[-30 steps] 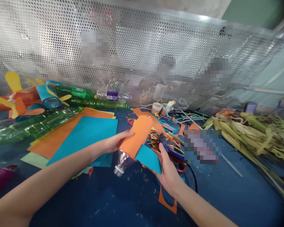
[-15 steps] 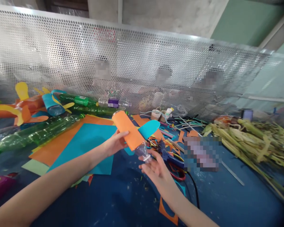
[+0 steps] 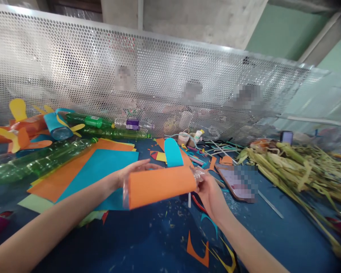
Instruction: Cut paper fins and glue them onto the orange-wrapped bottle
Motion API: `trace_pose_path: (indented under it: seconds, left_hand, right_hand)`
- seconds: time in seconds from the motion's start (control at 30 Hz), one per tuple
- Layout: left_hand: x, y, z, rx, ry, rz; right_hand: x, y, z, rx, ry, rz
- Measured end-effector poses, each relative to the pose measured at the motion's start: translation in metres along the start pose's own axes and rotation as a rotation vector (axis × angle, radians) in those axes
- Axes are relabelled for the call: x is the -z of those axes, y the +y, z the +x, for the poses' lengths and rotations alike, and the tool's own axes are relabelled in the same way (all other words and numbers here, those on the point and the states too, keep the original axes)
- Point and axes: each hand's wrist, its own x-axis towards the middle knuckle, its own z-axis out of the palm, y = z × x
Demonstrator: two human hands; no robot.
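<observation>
the right hand pinches the orange-wrapped bottle by its neck; the left hand, fingers loosely curved, backs its base, likely for steadiness.

On the blue surface before me lay coloured sheets, green bottles, paper scraps, a phone and dried husks.

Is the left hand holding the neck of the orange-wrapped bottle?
No, the right hand holds the neck of the orange-wrapped bottle, and the left hand is at its opposite end.
</observation>
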Motion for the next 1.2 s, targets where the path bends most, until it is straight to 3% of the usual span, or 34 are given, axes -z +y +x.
trace_pose_path:
  seconds: [0.13,0.37,0.67,0.83,1.03,1.1,1.2]
  left_hand:
    - [-0.021,0.004,-0.008,0.070,-0.082,-0.005]
    - [-0.039,0.006,-0.010,0.098,0.069,0.248]
    - [-0.060,-0.006,-0.007,-0.048,0.047,0.343]
    - [-0.060,-0.010,-0.006,-0.095,0.045,0.317]
    - [-0.057,-0.013,-0.005,-0.018,0.042,0.222]
    - [-0.053,-0.013,-0.004,0.025,0.120,0.175]
    - [-0.039,-0.011,-0.001,0.045,0.311,0.067]
  right_hand:
    - [0.008,0.010,-0.002,0.020,-0.043,-0.207]
    - [0.012,0.006,-0.002,0.059,-0.068,-0.336]
    - [0.008,0.000,-0.003,0.065,0.010,-0.347]
    - [0.008,0.002,-0.004,0.092,0.043,-0.435]
    - [0.004,-0.004,-0.007,0.112,0.013,-0.521]
    - [0.008,-0.006,-0.005,0.195,0.031,-0.673]
    - [0.023,-0.004,0.002,0.356,0.059,-1.096]
